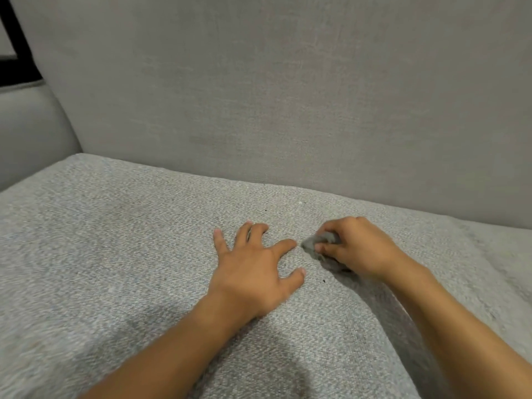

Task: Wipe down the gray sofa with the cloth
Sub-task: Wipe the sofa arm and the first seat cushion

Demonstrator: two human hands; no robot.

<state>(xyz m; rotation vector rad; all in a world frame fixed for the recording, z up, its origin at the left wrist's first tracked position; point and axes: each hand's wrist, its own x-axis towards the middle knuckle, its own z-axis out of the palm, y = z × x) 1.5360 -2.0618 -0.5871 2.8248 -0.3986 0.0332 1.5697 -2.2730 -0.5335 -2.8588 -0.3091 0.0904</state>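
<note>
Near the middle of the seat cushion (pixel 115 254) of the gray sofa (pixel 374 125), the left hand (pixel 253 272) lies palm down on the woven fabric. Its fingers (pixel 219 239) are spread wide and slightly arched, with the tips touching the cushion and holding nothing. Just to the right of it on the same cushion, the right hand (pixel 359 246) grips a small gray cloth (pixel 312 243) bunched into a wad. The thumb and curled fingers (pixel 334 226) pinch it, and part of the wad sticks out toward the left hand. The cloth is down against the seat cushion, close to the left index fingertip but apart from it. It is blurred, so its folds cannot be made out. A few tiny dark specks (pixel 323 281) lie on the cushion just nearer the camera than the cloth. Both bare forearms lie across the cushion's near part and cast soft shadows on it. Behind the seat cushion rises the smooth back cushion (pixel 259 96), which meets it along a seam. At the cushion's far left stands a rounded armrest (pixel 26 133), with a dark frame (pixel 17 53) above it.
</note>
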